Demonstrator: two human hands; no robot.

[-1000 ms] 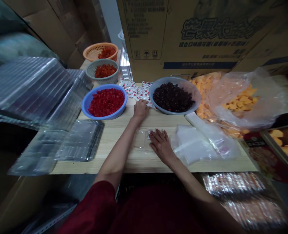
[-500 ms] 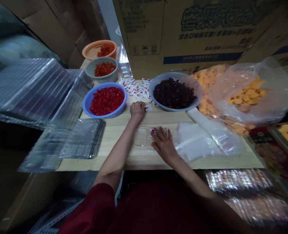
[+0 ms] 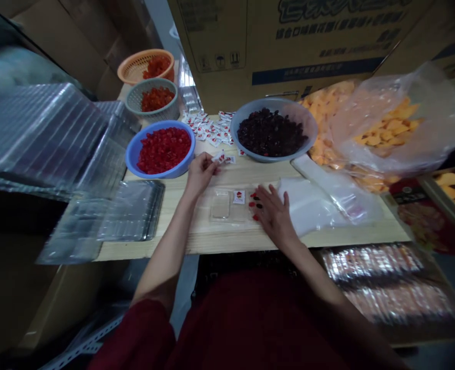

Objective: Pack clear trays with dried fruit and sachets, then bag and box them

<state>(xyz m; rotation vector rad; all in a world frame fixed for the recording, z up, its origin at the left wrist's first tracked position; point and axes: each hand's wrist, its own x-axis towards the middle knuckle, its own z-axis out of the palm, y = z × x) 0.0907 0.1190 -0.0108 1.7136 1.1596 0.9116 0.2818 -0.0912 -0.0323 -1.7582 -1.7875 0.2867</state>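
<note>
My left hand [image 3: 201, 172] pinches a small white-and-red packet [image 3: 220, 158], just right of the blue bowl of red pieces [image 3: 165, 150]. Another such packet lies close by on the wood. A clear plastic tray [image 3: 222, 205] sits near the table's front edge, with a white packet [image 3: 239, 197] in its middle. Several red and dark pieces [image 3: 256, 204] show at the tray's right end. Over that end my right hand [image 3: 276, 213] is spread with its fingers apart, partly covering the pieces.
Dark pieces fill a grey-blue bowl [image 3: 272, 131], behind the tray. Loose packets [image 3: 208, 128] lie between the bowls. Stacked clear trays [image 3: 46, 133] stand left. White plastic bags [image 3: 308, 203] and a bag of orange pieces [image 3: 389, 128] are on the right.
My left hand has moved left and now pinches a packet. My right hand has shifted right off the tray's middle, uncovering the packet there. The camera view has shifted slightly.
</note>
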